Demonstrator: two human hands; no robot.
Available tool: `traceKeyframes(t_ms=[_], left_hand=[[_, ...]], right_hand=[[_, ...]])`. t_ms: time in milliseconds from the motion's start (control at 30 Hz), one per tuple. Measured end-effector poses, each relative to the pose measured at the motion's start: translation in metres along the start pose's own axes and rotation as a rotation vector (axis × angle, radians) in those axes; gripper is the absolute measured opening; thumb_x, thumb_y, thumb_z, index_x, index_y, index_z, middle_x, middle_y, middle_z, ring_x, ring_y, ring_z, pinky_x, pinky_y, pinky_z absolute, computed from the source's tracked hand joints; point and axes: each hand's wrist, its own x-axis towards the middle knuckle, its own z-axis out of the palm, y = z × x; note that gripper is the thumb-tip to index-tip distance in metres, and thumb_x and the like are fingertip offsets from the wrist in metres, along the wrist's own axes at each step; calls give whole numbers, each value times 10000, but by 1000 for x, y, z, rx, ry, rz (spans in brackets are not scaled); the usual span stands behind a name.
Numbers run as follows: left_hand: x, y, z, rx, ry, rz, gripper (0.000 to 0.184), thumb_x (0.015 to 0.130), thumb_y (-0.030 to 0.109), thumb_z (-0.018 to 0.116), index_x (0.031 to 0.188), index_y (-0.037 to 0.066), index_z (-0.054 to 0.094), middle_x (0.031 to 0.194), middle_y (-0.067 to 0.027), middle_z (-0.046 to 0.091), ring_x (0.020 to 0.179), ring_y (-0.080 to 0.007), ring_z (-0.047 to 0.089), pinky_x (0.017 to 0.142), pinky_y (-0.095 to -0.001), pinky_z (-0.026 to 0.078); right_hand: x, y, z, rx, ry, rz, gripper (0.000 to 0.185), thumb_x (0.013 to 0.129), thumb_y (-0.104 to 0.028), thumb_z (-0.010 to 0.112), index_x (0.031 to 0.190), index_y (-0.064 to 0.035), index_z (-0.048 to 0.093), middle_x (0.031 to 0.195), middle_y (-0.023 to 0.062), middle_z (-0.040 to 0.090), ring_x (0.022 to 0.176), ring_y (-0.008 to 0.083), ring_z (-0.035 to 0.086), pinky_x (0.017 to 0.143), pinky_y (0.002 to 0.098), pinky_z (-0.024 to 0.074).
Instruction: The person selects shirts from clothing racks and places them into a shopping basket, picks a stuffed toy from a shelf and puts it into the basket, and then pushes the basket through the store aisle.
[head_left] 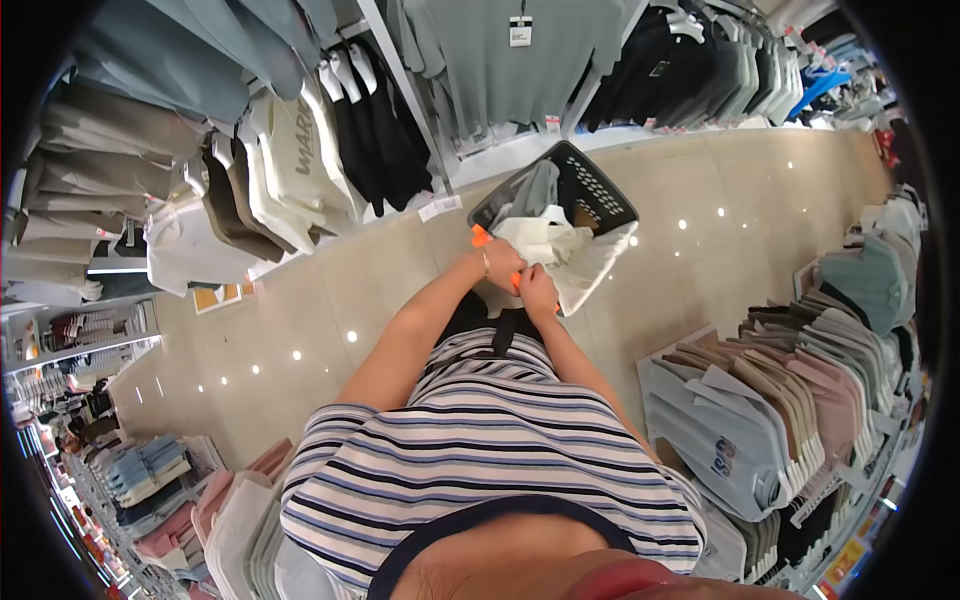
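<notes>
In front of my body is a shopping basket (603, 200) with dark perforated walls and an orange handle (481, 236) on its near side. My left hand (507, 263) is closed around the handle, and a thin bracelet circles that wrist. Close beside it, my right hand (538, 291) is also closed on the handle, farther right. Inside the basket lie white clothes (550, 240) and a grey-blue garment (538, 190). The bottom of the basket is hidden beneath them.
Racks of hanging shirts (290, 150) line the left and far side, including a grey shirt (520, 70) displayed facing out. Another clothes rack (790, 380) stands at the right, and more hanging clothes (250, 530) are at lower left. Shiny floor tiles (270, 350) run between them.
</notes>
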Motion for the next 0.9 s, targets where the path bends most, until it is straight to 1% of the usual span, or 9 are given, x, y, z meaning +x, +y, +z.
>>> traceKeyframes(t_ms=[100,200,267,367,433,500,600,800,900], left_hand=[[18,-23,-1,23,12,52,503,578,557,610,697,68,631,625,-142,620,621,-306,625,623,-380,502],[30,-39,-2,118,47,64,513,570,584,632,673,82,618,618,-106,623,600,-270,627,585,-372,489],[35,-44,-1,159,120,91,503,549,588,657,664,100,614,612,-79,621,603,-240,626,584,-354,474],[49,-52,6,135,222,161,487,540,576,666,671,109,617,614,-75,617,619,-238,622,607,-348,467],[54,-50,4,131,214,161,473,550,573,660,662,115,616,625,-71,619,627,-236,622,614,-343,462],[59,-51,0,114,213,165,472,555,572,659,657,114,615,631,-72,622,629,-237,623,621,-344,465],[71,-50,6,44,212,141,422,507,507,684,613,109,591,619,-76,602,616,-247,606,632,-359,470],[84,-45,-10,67,142,175,443,573,541,663,652,108,616,629,-77,618,630,-244,624,636,-348,472],[94,-48,-18,77,155,185,427,577,537,660,645,118,617,630,-70,619,616,-240,622,623,-354,475]], right_hand=[[18,-9,2,-49,62,43,327,858,-298,376,842,-21,550,734,243,608,708,422,593,648,520,458],[28,-19,-3,-86,149,73,306,853,-283,390,844,-20,547,714,237,607,673,415,594,627,514,460],[33,-23,-4,-92,188,84,296,851,-281,395,835,-27,547,707,233,607,663,411,594,618,509,461],[44,-19,-5,-104,225,102,281,849,-279,402,823,-40,547,703,220,609,660,403,597,608,503,463],[48,-15,-8,-117,236,104,276,848,-277,403,826,-42,548,706,215,611,661,402,597,606,501,464],[53,-13,-11,-124,214,132,283,845,-286,402,831,-49,555,723,207,617,673,400,599,620,499,466],[61,-6,-20,-105,176,163,297,838,-303,404,848,-57,570,751,209,622,710,399,603,652,499,468],[69,2,-34,-37,83,223,330,831,-318,400,897,-67,605,808,217,628,768,399,605,703,488,469],[83,5,-39,-12,53,224,337,832,-315,397,897,-61,609,815,218,627,773,400,603,710,486,468]])
